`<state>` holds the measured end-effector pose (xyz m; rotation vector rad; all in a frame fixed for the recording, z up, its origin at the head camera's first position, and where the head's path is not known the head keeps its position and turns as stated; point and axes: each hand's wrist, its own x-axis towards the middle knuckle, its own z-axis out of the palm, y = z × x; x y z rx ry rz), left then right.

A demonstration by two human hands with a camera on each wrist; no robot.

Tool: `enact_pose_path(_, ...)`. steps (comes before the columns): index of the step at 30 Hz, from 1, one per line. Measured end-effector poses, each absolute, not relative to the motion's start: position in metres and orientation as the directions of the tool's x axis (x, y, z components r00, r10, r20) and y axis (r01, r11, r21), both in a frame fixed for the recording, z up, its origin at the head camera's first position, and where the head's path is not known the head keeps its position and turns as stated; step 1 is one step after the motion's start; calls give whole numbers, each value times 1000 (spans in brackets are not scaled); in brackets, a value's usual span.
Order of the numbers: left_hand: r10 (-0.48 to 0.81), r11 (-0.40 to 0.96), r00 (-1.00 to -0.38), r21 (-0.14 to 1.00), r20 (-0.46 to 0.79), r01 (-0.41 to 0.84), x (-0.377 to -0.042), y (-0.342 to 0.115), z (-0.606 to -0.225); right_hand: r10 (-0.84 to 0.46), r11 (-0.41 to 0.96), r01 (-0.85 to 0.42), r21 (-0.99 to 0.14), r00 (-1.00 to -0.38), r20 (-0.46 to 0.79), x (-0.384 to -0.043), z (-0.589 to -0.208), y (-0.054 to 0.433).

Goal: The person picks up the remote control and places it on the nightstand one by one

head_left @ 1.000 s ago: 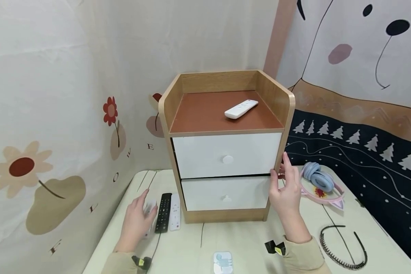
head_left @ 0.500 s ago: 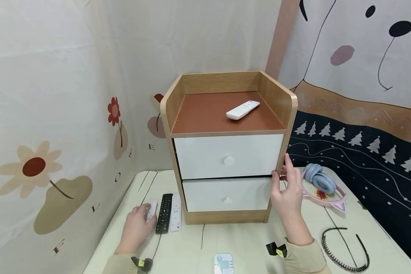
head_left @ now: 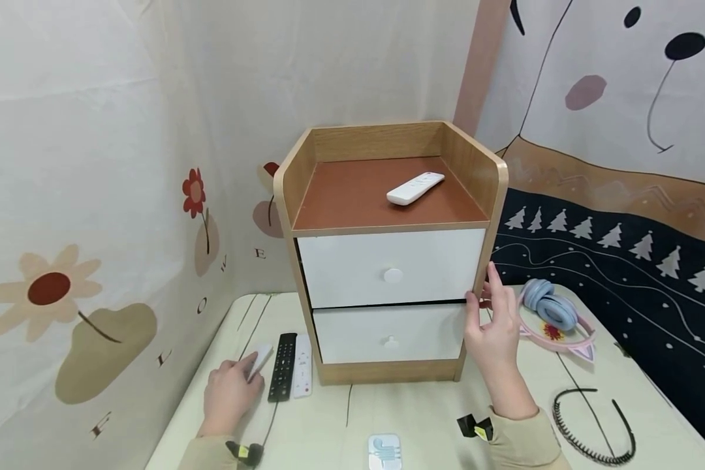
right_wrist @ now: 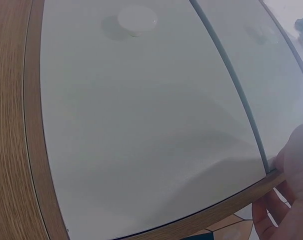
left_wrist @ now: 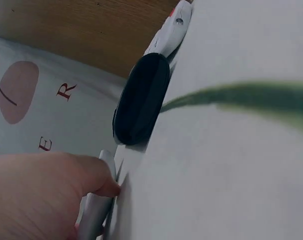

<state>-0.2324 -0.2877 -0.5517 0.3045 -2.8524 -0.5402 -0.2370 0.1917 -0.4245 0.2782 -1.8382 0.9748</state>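
My left hand [head_left: 229, 395] pinches a pale remote [head_left: 261, 360] between thumb and fingers, at the left of the table [head_left: 329, 421]. Remote's long axis is diagonal: near end hidden in my grip, far end points away from me and tips to the right. Left wrist view: same remote slants, thumb laid across it; can't tell if its underside touches the tabletop.

Just right of it, a black remote [head_left: 282, 367] lies lengthwise away from me, far end leaning slightly right, turned less than the pale one. Next, a white remote [head_left: 302, 365], close to the cabinet's left side, pointing nearly straight away.

My right hand [head_left: 496, 339] grips the right edge of the cabinet [head_left: 388, 372], thumb on the front by the gap between the two drawers, fingers round the outer side. Cabinet upright, drawer fronts facing me.

Another remote [head_left: 415, 188] sits on the brown top, also diagonal, far end to the right. Right of the cabinet: blue headphones [head_left: 555, 310] with a pink band, and a black coiled hairband [head_left: 600, 458]. Earphone box [head_left: 384, 452] near me, front middle.
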Motion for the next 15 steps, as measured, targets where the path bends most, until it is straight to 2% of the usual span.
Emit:
enact_pose_path(5, -226, 908, -964, 389, 142, -156, -230, -287, -548, 226, 649, -589, -482, -457, 861, -237, -425, 191)
enact_pose_path(15, -263, 836, -955, 525, 134, -156, -231, -286, -536, 229, 649, -586, -485, -457, 860, -238, -424, 191)
